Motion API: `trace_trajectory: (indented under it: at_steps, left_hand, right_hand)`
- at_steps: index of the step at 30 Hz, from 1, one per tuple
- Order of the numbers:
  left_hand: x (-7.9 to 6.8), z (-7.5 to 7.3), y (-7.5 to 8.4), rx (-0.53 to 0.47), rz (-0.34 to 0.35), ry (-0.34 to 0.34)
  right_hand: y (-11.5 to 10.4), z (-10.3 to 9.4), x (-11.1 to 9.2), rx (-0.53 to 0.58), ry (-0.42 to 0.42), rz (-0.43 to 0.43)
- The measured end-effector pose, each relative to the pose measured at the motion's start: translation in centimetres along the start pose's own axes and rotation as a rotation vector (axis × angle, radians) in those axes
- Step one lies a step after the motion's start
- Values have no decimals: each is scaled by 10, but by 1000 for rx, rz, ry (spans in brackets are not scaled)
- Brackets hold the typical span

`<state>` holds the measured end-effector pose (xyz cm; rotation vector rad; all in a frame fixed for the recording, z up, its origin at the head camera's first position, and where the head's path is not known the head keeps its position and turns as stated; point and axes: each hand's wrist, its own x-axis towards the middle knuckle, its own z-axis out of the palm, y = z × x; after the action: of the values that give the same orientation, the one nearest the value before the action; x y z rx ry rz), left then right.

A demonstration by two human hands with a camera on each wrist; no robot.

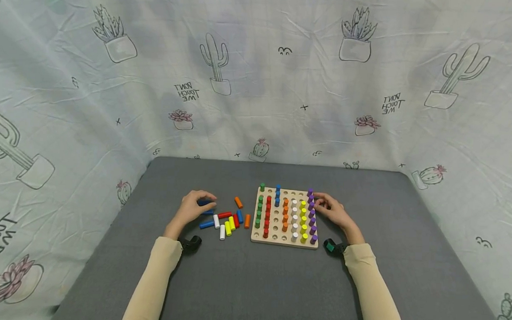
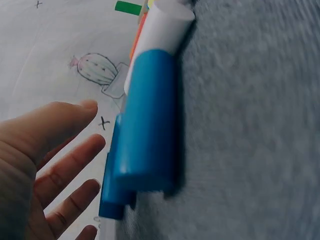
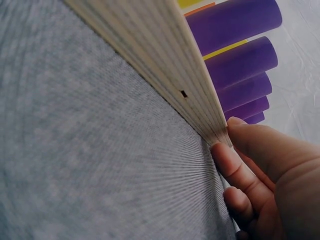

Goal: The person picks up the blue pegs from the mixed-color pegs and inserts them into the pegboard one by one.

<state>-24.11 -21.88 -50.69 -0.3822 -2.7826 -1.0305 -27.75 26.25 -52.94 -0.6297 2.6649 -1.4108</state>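
My left hand (image 1: 191,205) is over the left part of a loose pile of coloured pegs, beside a blue peg (image 1: 207,212). In the left wrist view its thumb and fingers are spread apart with nothing between them, left of another blue peg (image 2: 147,120). A wooden pegboard (image 1: 287,244) lies right of the pile, with rows of green, red, blue, orange, white, yellow and purple pegs upright in its holes. My right hand (image 1: 332,210) grips the board's right edge near the purple pegs (image 3: 245,22), thumb at the top edge and index finger against the side.
Loose white (image 1: 222,232), red (image 1: 225,215), yellow (image 1: 228,228) and orange pegs (image 1: 247,221) lie between the left hand and the board. A grey cloth (image 1: 251,282) covers the table. Behind it hangs a white curtain (image 1: 259,75) printed with cacti.
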Motion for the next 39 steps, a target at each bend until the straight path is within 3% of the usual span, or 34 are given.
trace_trajectory:
  at_steps: [7,18,39]
  left_hand:
    - [-4,-2,-10,33,-30,26]
    - [-1,-7,-13,99,-72,-12]
    - [2,-6,-15,131,-75,-20]
  right_hand:
    - [-3,1,-1,-25,2,4]
    - [-41,-4,-11,7,-1,21]
    - [-42,-4,-12,12,-4,-1]
